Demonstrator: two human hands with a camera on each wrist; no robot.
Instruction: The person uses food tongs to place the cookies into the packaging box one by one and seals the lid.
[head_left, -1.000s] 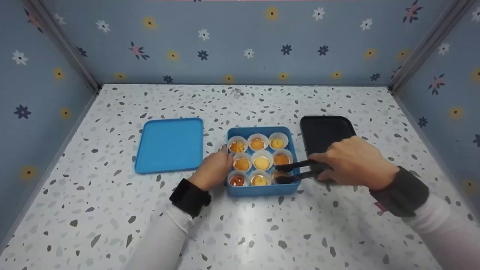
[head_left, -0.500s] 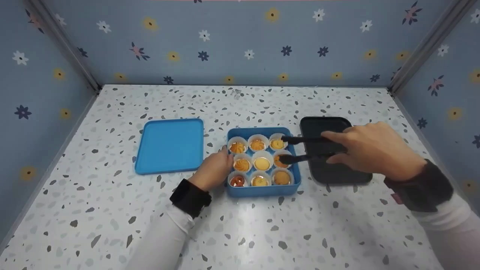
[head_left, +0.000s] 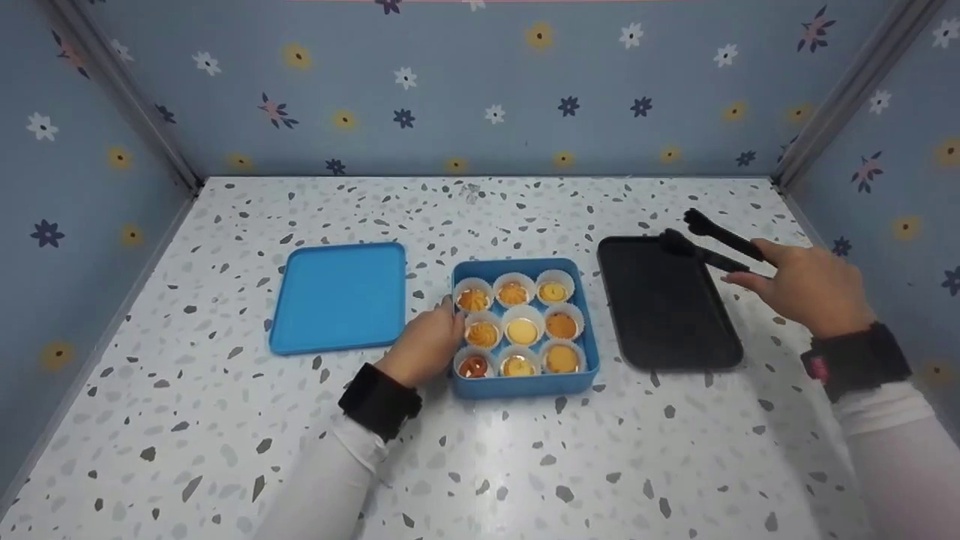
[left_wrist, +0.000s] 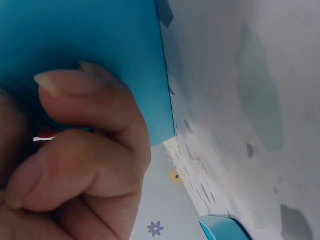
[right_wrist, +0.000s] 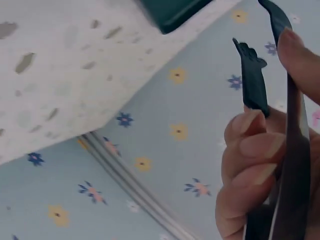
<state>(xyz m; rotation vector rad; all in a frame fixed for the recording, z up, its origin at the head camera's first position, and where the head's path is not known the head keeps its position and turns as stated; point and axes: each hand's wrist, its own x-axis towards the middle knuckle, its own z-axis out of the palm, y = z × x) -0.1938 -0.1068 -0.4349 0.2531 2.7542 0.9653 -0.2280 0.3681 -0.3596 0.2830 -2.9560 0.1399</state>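
Overhead, right hand [head_left: 814,289] pinching black tongs [head_left: 712,241], left hand [head_left: 426,345] curled against blue box [head_left: 525,382]

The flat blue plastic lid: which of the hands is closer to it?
Left. The left hand rests against the blue box of cupcakes, just right of the flat blue plastic lid. The right hand holds black tongs beyond the black tray.

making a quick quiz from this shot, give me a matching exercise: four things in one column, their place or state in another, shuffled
Things:
1. blue lid
2. black tray
3. black tongs
4. blue box

Places or states:
A. held in the right hand, tips apart
B. holds nine cookies in paper cups
C. flat on the table, left of the box
D. bare, right of the box

Pairs: 1-C, 2-D, 3-A, 4-B
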